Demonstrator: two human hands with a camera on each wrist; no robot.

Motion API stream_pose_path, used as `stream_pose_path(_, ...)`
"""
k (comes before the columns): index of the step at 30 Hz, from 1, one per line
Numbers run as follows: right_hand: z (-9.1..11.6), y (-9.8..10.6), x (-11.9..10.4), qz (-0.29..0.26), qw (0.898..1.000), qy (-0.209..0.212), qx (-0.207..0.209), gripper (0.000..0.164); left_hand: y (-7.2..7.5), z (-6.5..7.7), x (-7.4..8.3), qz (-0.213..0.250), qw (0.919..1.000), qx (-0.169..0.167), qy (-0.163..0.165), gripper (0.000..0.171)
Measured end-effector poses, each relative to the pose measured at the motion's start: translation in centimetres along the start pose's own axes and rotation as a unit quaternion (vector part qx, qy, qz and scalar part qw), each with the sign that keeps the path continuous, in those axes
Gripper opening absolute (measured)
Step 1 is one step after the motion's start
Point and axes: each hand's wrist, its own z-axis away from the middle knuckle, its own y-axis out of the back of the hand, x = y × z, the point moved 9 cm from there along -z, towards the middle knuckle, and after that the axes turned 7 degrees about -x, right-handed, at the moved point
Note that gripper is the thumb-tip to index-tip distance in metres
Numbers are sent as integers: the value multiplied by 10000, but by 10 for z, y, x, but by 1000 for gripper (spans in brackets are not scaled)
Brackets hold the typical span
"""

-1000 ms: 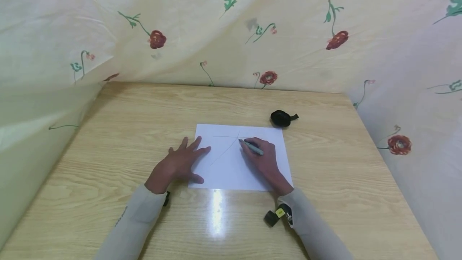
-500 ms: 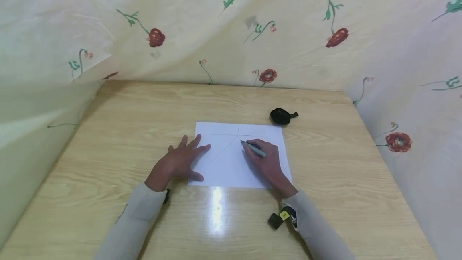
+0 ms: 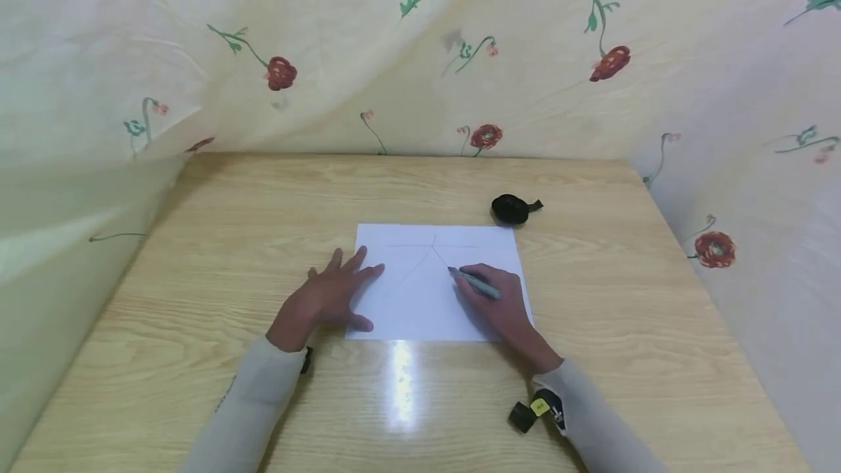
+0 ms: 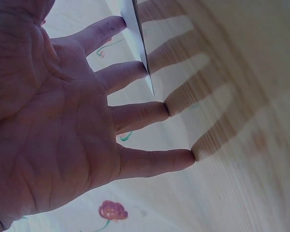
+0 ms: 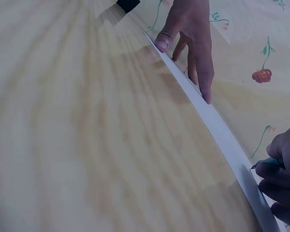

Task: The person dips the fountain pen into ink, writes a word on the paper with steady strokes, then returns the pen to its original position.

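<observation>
A white sheet of paper [image 3: 407, 312] lies on the wooden table, bearing thin lines: a horizontal one, a short upright one, and two slanting down from where they cross. My left hand [image 3: 331, 294] rests with spread fingers at the sheet's left edge; in the left wrist view some fingertips [image 4: 135, 70] meet the paper and others the bare wood. With my right hand [image 3: 502, 305] I pinch a grey-green pen [image 3: 482, 287], its tip on the paper at the lower end of the right slanting line. In the right wrist view the pen [image 5: 268, 163] is mostly hidden by fingers.
A small black round object with a short tab [image 3: 510, 209] sits just beyond the sheet's top right corner. The wooden table [image 3: 210, 239] runs back to a flower-printed cloth [image 3: 368, 50]. A black device with a yellow label [image 3: 540, 407] is strapped at the right wrist.
My right hand has moved down and to the right with the pen, and a new slanting line now runs from the crossing to its tip. The left hand stays in place.
</observation>
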Motion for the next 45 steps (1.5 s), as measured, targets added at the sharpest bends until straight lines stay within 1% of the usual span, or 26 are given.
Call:
stream_pose_path(3, 3, 1, 1, -98, 9999, 53, 4, 12, 1, 1, 0, -20, 10000, 62, -3, 97)
stream_pose_path(7, 7, 3, 3, -208, 9998, 47, -46, 12, 1, 0, -1, 17, 10000, 66, 8, 97)
stream_pose_path(12, 12, 6, 4, -198, 9997, -6, -119, 13, 1, -1, -1, -18, 10000, 65, 20, 97)
stream_pose_path(19, 20, 13, 5, -389, 9992, 52, -35, 12, 2, -2, 0, -18, 10000, 23, 38, 97)
stream_pose_path(24, 24, 17, 6, -566, 9983, 133, -13, 14, 5, -2, 0, -141, 9999, 15, 13, 97)
stream_pose_path(33, 33, 20, 9, -429, 9989, 78, -190, 10, 4, -2, -1, -131, 9999, 28, 8, 98)
stream_pose_path(41, 38, 22, 10, -337, 9994, -49, -76, 11, 1, -1, -3, -88, 10000, 10, 24, 98)
stream_pose_path(45, 38, 21, 10, -382, 9992, -66, -28, 12, -1, -1, -4, -81, 10000, -9, 55, 98)
